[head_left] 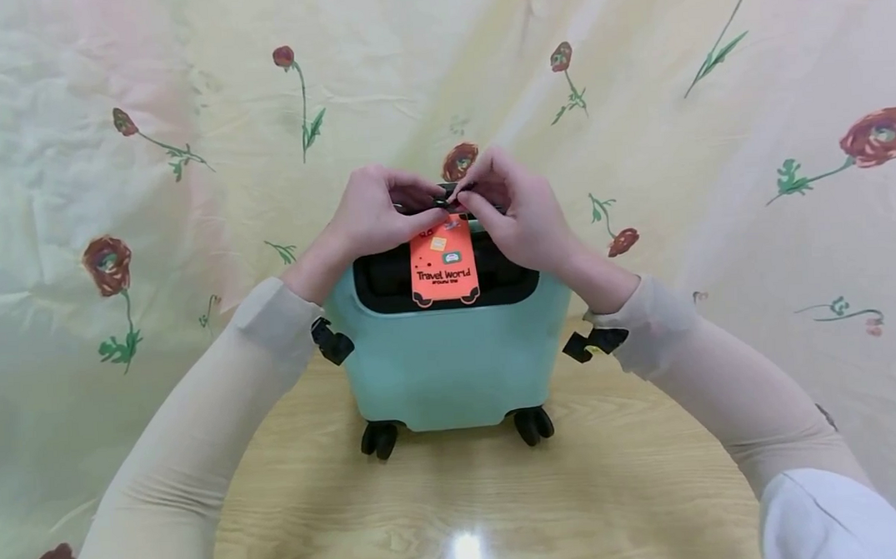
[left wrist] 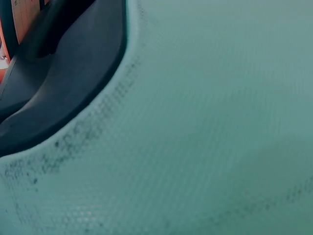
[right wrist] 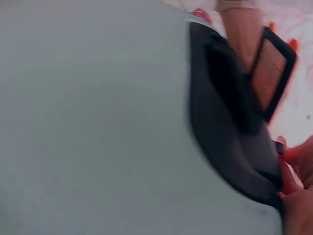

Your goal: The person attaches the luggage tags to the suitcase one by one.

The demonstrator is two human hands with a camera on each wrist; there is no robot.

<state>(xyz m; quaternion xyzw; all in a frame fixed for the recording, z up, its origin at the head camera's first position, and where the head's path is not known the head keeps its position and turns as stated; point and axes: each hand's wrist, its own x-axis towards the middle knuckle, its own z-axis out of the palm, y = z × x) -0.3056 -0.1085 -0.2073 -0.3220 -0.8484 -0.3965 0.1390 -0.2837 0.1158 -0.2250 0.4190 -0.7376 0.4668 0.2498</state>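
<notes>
A mint-green suitcase [head_left: 452,363] stands upright on its black wheels, its front towards me. An orange luggage tag [head_left: 444,267] printed "Travel World" hangs over the black recess at its top. Just above the tag, my left hand [head_left: 373,212] pinches the tag's dark strap [head_left: 448,200] between thumb and fingers. From the other side my right hand [head_left: 528,213] pinches the strap too, its fingertips almost meeting the left's. The fingers hide most of the strap and the suitcase handle. In the right wrist view the tag's black-framed back [right wrist: 288,56] shows beside the recess [right wrist: 230,112].
The suitcase stands on a light wood-grain surface [head_left: 457,496]. Behind and around it hangs a pale cloth [head_left: 220,39] printed with red flowers. A black wrist device [head_left: 332,341] sits by the left cuff and another [head_left: 593,344] by the right cuff.
</notes>
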